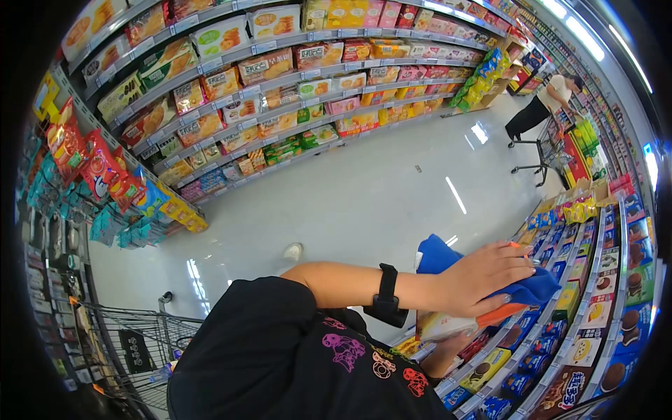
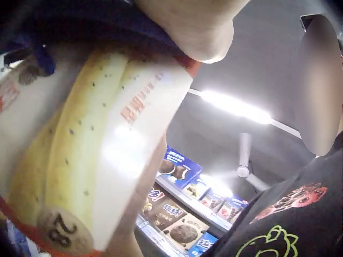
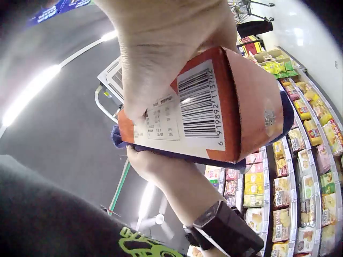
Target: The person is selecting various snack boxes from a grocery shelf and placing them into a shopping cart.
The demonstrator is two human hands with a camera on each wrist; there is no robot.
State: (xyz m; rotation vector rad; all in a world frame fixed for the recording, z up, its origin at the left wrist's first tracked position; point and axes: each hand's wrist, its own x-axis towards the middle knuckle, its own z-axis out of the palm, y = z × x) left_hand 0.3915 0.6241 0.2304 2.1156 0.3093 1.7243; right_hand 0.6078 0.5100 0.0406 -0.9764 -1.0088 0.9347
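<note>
My left hand [image 1: 479, 276], with a black band at its wrist, grips a blue cloth [image 1: 437, 255] against an orange and white box [image 1: 444, 327]. Underneath, my right hand [image 1: 448, 350] holds the box, partly hidden by it and the shirt. Bananas and the number 28 are printed on the box [image 2: 139, 123] in the left wrist view. The right wrist view has the barcode side of the box [image 3: 214, 107], my right hand [image 3: 166, 43] gripping above, and my left hand [image 3: 161, 166] below with the cloth [image 3: 288, 112] between it and the box.
Shelves of packaged snacks [image 1: 266, 66] curve across the aisle, and shelves of biscuit boxes [image 1: 588, 350] stand close at the right. A wire cart [image 1: 140, 350] is at lower left, near hanging snack bags [image 1: 105, 164]. A person [image 1: 549, 105] stands by another cart farther off.
</note>
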